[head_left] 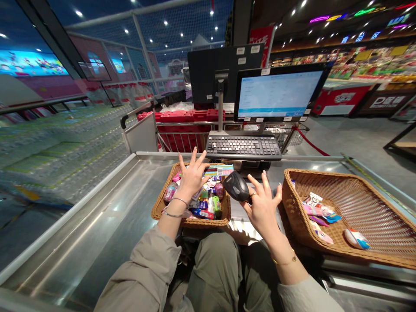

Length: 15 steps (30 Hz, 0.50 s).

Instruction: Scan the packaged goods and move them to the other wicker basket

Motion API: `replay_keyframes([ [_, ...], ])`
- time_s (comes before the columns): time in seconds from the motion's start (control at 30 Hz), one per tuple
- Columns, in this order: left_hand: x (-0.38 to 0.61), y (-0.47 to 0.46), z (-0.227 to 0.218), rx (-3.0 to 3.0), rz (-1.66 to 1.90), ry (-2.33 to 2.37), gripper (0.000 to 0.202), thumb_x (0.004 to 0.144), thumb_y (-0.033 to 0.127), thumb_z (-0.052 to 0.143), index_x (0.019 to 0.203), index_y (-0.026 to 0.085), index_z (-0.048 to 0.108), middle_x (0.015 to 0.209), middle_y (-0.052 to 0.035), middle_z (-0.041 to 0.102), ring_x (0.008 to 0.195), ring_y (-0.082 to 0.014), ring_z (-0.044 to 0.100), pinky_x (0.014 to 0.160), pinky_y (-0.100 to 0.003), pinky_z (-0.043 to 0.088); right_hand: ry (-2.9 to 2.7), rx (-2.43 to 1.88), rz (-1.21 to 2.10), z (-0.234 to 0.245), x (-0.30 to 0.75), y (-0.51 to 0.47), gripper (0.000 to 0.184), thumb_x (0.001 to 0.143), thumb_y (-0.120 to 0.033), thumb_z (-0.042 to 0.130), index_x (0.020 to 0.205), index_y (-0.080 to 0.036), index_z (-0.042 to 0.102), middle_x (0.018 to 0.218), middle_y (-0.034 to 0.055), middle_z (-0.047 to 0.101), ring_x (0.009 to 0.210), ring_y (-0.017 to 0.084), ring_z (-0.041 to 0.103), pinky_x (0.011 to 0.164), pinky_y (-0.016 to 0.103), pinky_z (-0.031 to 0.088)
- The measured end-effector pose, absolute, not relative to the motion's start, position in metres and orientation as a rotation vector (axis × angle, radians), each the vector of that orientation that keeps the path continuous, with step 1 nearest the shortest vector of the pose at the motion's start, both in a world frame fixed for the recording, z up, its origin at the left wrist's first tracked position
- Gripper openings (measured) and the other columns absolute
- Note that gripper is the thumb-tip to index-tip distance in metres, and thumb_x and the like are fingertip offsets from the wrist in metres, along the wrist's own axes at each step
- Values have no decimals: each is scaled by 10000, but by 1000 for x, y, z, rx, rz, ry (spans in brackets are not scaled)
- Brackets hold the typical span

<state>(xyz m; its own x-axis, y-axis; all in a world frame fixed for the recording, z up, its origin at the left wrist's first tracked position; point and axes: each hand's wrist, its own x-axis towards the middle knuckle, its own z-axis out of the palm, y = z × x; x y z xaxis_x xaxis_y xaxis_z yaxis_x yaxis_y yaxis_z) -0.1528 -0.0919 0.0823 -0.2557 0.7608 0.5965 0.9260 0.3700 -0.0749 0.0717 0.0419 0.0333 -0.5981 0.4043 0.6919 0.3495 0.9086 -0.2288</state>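
My left hand (191,175) is spread out over a small wicker basket (158,211), its fingers apart. Small packaged sweets and toys (208,201) in bright wrappers fill that basket. Beside my left thumb and index finger, a flat blue-and-pink package (224,170) with a barcode lies along the back rim. My right hand (264,208) is also open with fingers fanned out. A black barcode scanner (236,186) is right by its thumb and index finger. The scanner's handle is hidden behind my hand, so I cannot tell how it is supported.
A larger wicker basket (386,195) on the right contains several wrapped items (318,212) and an egg-shaped package (355,238). Behind the metal counter (130,216) are a keyboard (243,145) and a lit monitor (276,93). Stacked bottle packs (65,151) stand to the left.
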Motion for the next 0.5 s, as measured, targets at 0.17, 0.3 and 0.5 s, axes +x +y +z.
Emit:
replay_keyframes([
  [0.17, -152, -92, 82, -1451, -403, -2083, 336, 820, 243, 761, 1145, 246, 671, 1600, -80, 420, 1553, -379, 190, 1179, -782, -104, -2269, -529, 106, 32, 72, 42, 274, 883, -190, 566, 1138, -204, 664, 1441, 106, 607, 1513, 380, 306, 1162, 745, 93],
  [0.3, -152, -91, 82, -1453, -396, -2079, 330, 828, 248, 756, 1146, 241, 669, 1601, -82, 419, 1553, -380, 193, 1178, -783, -102, -2264, -535, 112, 32, 72, 42, 284, 884, -192, 564, 1149, -210, 665, 1439, 108, 609, 1517, 373, 298, 1161, 744, 96],
  [0.5, -153, -91, 82, -1457, -389, -2067, 332, 827, 255, 758, 1146, 242, 666, 1607, -79, 409, 1552, -386, 193, 1175, -786, -103, -2260, -532, 103, 32, 72, 42, 272, 893, -204, 557, 1139, -205, 673, 1434, 118, 610, 1510, 374, 308, 1165, 733, 91],
])
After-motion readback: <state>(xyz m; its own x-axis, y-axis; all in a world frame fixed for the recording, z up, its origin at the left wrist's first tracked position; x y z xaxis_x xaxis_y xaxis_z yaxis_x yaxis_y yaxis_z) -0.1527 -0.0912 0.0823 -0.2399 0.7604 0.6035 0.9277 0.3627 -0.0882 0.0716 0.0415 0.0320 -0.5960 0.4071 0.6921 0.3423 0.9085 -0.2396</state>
